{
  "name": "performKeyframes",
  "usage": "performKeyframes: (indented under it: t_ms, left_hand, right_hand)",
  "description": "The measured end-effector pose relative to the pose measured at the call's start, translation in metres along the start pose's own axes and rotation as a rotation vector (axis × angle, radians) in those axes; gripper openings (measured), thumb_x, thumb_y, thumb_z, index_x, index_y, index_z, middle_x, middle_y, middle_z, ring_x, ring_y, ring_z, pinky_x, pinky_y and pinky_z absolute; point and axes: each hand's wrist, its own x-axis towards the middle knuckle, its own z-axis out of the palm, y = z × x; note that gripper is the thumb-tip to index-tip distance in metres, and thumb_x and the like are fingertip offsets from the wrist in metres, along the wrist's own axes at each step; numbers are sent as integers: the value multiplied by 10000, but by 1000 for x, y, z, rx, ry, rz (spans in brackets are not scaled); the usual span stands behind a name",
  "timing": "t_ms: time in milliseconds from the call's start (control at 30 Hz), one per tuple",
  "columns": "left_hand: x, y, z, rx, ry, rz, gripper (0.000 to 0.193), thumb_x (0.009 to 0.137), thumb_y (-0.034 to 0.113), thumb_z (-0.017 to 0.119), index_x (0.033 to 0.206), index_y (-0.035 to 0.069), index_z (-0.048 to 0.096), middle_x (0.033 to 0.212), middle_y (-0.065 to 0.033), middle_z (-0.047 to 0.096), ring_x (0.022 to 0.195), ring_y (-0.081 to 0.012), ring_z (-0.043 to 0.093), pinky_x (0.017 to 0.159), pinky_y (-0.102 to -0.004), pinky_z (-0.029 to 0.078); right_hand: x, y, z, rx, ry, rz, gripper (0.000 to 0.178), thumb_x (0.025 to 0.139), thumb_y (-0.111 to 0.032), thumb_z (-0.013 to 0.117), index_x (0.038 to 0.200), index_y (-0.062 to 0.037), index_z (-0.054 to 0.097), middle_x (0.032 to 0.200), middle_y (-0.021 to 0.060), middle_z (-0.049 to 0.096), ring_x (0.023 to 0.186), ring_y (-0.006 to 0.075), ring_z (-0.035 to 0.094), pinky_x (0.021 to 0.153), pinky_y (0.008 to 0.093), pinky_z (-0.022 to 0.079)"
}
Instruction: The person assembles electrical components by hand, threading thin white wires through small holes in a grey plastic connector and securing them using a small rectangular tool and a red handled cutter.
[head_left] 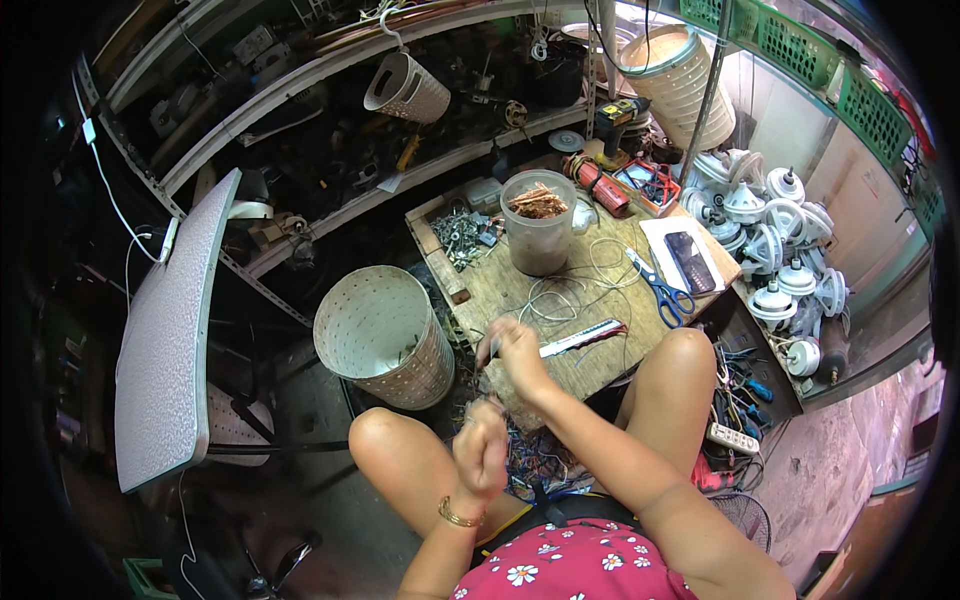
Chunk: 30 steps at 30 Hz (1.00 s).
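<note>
My right hand (pixel 516 352) is closed in front of me, over the near left corner of the wooden work board (pixel 600 368). Lower and closer to my body, my left hand (pixel 482 452) is also closed, with its fingers curled in. What either hand pinches is too small to make out. Beside my right hand lies a long flat tool (pixel 582 338), silver with red along its edge. Loops of thin pale wire (pixel 545 302) spread over the board behind it. A tangle of coloured wire pieces (pixel 540 458) sits below my hands, between my legs.
A translucent tub (pixel 538 245) holds copper-coloured strands. Around it are a tray of metal screws (pixel 462 238), blue-handled scissors (pixel 672 302), a phone (pixel 690 262) and a red power tool (pixel 598 188). A perforated white basket (pixel 432 350) stands left; white fan-like parts (pixel 780 240) pile right.
</note>
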Motion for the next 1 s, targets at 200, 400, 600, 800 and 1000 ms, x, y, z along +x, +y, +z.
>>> performKeyframes:
  t_ms: [200,400,600,800,1000]
  left_hand:
    - [-10,38,-16,-549,469,-241,287,948,257,449,718,113,356,607,-3,356,588,-149,378,735,-353,428]
    - [64,41,-41,-903,715,-323,293,972,256,415,722,119,347,613,5,314,586,-111,348,768,-317,424]
    - [81,30,-24,-1024,638,-352,293,970,276,422,731,111,379,622,1,348,610,-121,387,765,-324,439]
    - [90,21,-28,-819,602,-250,292,960,265,449,720,114,377,657,-7,378,642,-132,423,711,-309,451]
    - [82,13,-41,-701,429,-291,234,922,142,483,728,126,353,627,2,349,594,-112,392,596,-265,433]
  right_hand:
    - [64,-55,-70,166,73,270,374,977,-356,353,781,-69,491,594,54,521,488,182,536,509,331,499]
    - [-17,-68,-52,-1145,-793,-23,435,817,-448,612,826,-16,668,714,107,652,695,240,629,686,379,483]
    - [-31,-50,-9,-480,-486,-208,415,936,-357,471,1100,11,567,945,174,637,898,239,604,820,326,436]
    - [-43,-80,-7,311,-807,868,530,967,-397,391,1366,-52,334,865,111,618,640,153,577,573,283,483]
    - [-40,-90,-22,200,-1018,874,529,917,-151,527,1379,-53,290,726,26,533,550,84,527,459,222,447]
